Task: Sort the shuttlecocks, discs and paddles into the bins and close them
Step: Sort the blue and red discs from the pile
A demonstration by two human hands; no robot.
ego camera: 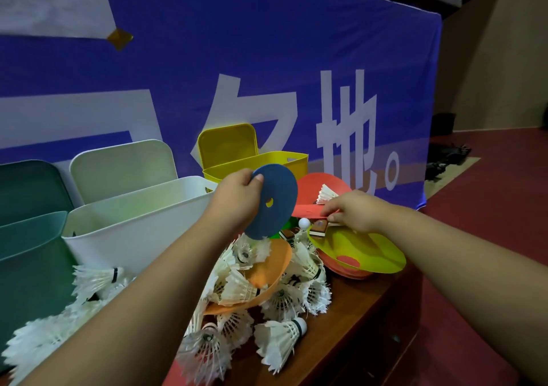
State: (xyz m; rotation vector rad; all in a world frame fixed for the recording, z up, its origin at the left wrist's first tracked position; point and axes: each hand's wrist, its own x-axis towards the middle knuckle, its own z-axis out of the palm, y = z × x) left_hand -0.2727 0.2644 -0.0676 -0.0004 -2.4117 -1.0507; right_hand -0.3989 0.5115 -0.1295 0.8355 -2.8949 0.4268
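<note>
Seen from the head camera, the left hand (237, 196) curls thumb and fingers round the rim of a blue disc (280, 207), holding it tilted in the air just right of the white bin (139, 218). Further right of that bin, the right hand (355, 214) pinches the near edge of a red disc (311, 191) with bent fingertips. A shuttlecock pile (281, 299) with an orange disc (268, 270) in it lies at the white bin's front right, and an open yellow bin (261, 163) stands behind its right corner.
</note>
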